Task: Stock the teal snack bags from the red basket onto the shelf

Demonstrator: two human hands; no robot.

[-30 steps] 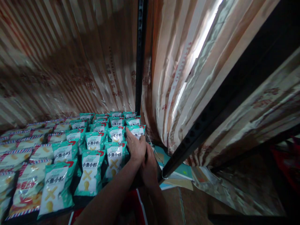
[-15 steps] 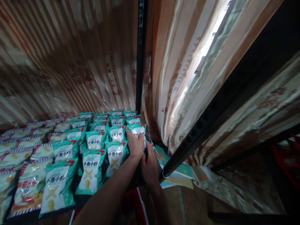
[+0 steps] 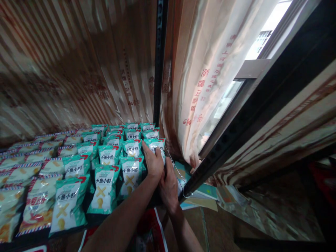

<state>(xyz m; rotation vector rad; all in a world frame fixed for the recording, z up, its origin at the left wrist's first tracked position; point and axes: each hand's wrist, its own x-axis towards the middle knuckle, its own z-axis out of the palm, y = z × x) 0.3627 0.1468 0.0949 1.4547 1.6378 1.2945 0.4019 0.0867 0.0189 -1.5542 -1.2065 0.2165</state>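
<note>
Both my hands are at the right end of the rows of teal-and-white snack bags. My left hand [image 3: 154, 161] grips the left side of a snack bag [image 3: 156, 144] in the rightmost column, its thumb across the front. On that bag's lower right side, my right hand [image 3: 169, 183] has its fingers pressed against it, partly out of sight. The bag stands upright, its lower half hidden by my hands. Just left of my left hand stand another teal snack bag [image 3: 132, 148] and, nearer me, a larger-looking one [image 3: 130, 175].
Striped-edge snack bags [image 3: 39, 199] fill the shelf's left part. A black upright post [image 3: 158, 70] rises behind, and another black post [image 3: 223, 147] slants at right. Curtains [image 3: 183, 87] hang close behind. A thin wire [image 3: 177, 169] and papers [image 3: 204, 190] lie right of my hands.
The curtain on the right has swung aside, showing more of the window. My hands stay around the same bag; the view has shifted slightly.
</note>
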